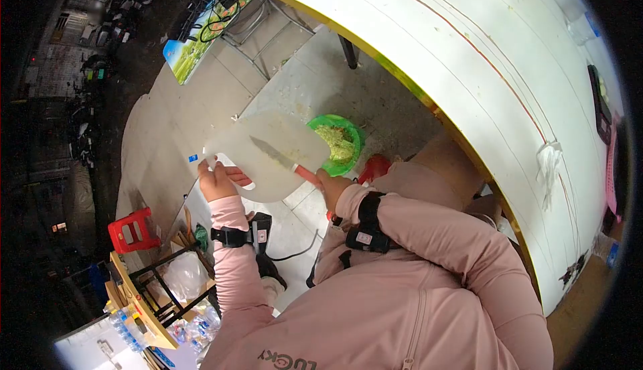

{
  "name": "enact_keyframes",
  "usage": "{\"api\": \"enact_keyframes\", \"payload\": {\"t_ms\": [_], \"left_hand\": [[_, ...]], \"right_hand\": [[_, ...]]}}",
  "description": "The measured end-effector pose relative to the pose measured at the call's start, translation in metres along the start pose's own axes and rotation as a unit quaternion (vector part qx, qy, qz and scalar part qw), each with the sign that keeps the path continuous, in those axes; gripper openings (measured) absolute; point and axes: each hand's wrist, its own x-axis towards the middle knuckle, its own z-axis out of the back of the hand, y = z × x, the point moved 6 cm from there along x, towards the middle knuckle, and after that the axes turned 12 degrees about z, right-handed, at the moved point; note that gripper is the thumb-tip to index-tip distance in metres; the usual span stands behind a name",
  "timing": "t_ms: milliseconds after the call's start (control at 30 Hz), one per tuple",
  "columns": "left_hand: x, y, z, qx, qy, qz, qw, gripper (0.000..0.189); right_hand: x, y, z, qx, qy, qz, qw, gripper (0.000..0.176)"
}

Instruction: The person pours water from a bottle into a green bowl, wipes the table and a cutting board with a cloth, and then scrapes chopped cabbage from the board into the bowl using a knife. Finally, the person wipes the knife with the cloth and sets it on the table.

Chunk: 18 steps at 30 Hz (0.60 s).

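My left hand (pixel 216 182) grips a translucent white cutting board (pixel 271 186) by its edge, with fingers showing through the handle slot. In my right hand (pixel 333 190) is a kitchen knife (pixel 273 154) with a red handle. Its blade lies across the face of the board and points toward the far left. Just beyond the board's right edge, a green plastic basin (pixel 360 143) stands low near the floor. Chopped pale-green vegetable (pixel 335 142) fills much of it, and the board covers part of its left rim.
A large white table (pixel 469 42) curves along the right side, with a white tissue (pixel 549 166) on it. A red plastic stool (pixel 134 229) stands on the left. Below it is a wooden-edged rack (pixel 144 303) with bottles and bags. A red object (pixel 375 168) sits beside the basin.
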Motion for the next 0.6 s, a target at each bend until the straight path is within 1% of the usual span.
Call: {"api": "enact_keyframes", "payload": {"t_ms": [33, 67, 100, 133, 167, 233, 333, 367, 433, 467, 500, 533, 567, 600], "left_hand": [[-0.004, -0.005, 0.003, -0.012, 0.004, -0.010, 1.000, 0.043], [-0.009, -0.012, 0.007, -0.024, 0.007, -0.020, 0.999, 0.042], [-0.016, -0.020, 0.009, -0.030, -0.003, -0.024, 0.999, 0.036], [-0.018, -0.024, 0.012, -0.031, -0.005, -0.025, 0.999, 0.036], [-0.020, -0.028, 0.016, -0.025, -0.006, -0.030, 0.999, 0.034], [-0.020, -0.032, 0.021, -0.017, -0.001, -0.041, 0.999, 0.030], [-0.019, -0.032, 0.023, -0.002, -0.009, -0.046, 0.999, 0.034], [-0.018, -0.031, 0.021, -0.003, -0.009, -0.047, 0.999, 0.034], [-0.019, -0.030, 0.015, 0.020, -0.014, -0.056, 0.998, 0.040], [-0.017, -0.027, 0.011, 0.019, -0.014, -0.056, 0.998, 0.040], [-0.014, -0.023, 0.008, 0.013, -0.014, -0.050, 0.999, 0.043], [-0.010, -0.018, 0.005, 0.008, -0.014, -0.045, 0.999, 0.045], [-0.005, -0.013, 0.003, 0.006, -0.014, -0.045, 0.999, 0.046], [0.000, -0.008, 0.002, 0.005, -0.016, -0.046, 0.999, 0.046]], "right_hand": [[0.000, -0.004, 0.005, -0.010, 0.014, -0.037, 0.999, 0.022], [0.006, -0.014, 0.003, -0.012, 0.015, -0.035, 0.999, 0.022], [0.013, -0.036, -0.002, -0.041, 0.012, -0.095, 0.995, 0.025], [0.014, -0.046, 0.001, -0.068, 0.007, -0.154, 0.986, 0.027], [0.015, -0.050, 0.001, -0.069, 0.007, -0.152, 0.986, 0.027], [0.015, -0.058, 0.007, -0.064, -0.028, -0.188, 0.980, 0.025], [0.011, -0.060, 0.020, -0.059, -0.082, -0.240, 0.966, 0.022], [0.010, -0.056, 0.021, -0.060, -0.083, -0.239, 0.966, 0.022], [0.012, -0.040, 0.023, -0.040, -0.134, -0.152, 0.979, 0.020], [0.009, -0.040, 0.019, -0.041, -0.134, -0.152, 0.978, 0.020], [0.011, -0.028, 0.016, 0.020, -0.157, -0.027, 0.987, 0.016], [0.009, -0.014, 0.015, 0.081, -0.176, 0.100, 0.976, 0.012], [0.006, -0.007, 0.010, 0.093, -0.154, 0.146, 0.973, 0.010], [0.004, -0.006, 0.008, 0.093, -0.152, 0.147, 0.973, 0.010]]}}
